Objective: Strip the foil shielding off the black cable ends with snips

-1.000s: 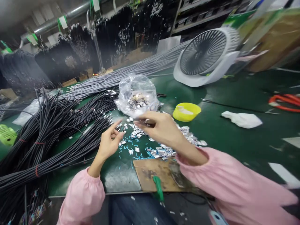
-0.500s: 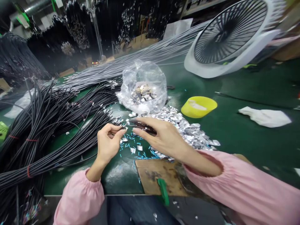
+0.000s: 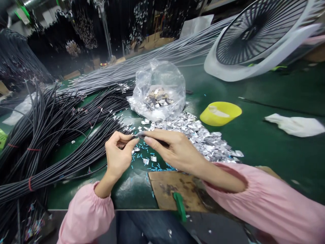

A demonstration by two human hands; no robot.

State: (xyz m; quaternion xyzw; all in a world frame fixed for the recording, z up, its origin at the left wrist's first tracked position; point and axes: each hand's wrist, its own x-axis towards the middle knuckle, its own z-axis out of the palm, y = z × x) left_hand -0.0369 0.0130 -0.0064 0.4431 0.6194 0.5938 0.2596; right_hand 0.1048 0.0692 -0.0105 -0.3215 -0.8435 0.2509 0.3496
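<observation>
My left hand pinches the end of a thin black cable between thumb and forefinger, though most of the cable is hidden by the hand. Right against it, my right hand closes thumb and fingers at the same spot. Its forefinger tip looks dark, and a dark thing under the fingers is too hidden to name. Below and around the fingertips lie small blue clippings and bits of silver foil. A larger heap of foil scraps spreads behind my right hand.
Bundles of black cables fill the left side, some tied with red bands. Behind my hands stands a clear plastic bag with scraps inside. Rightward are a yellow ring-shaped container, a white cloth and a fan. A stained board lies at the front edge.
My right hand has moved slightly left, so its fingertips now meet those of my left hand at the cable end. The view has shifted a little.
</observation>
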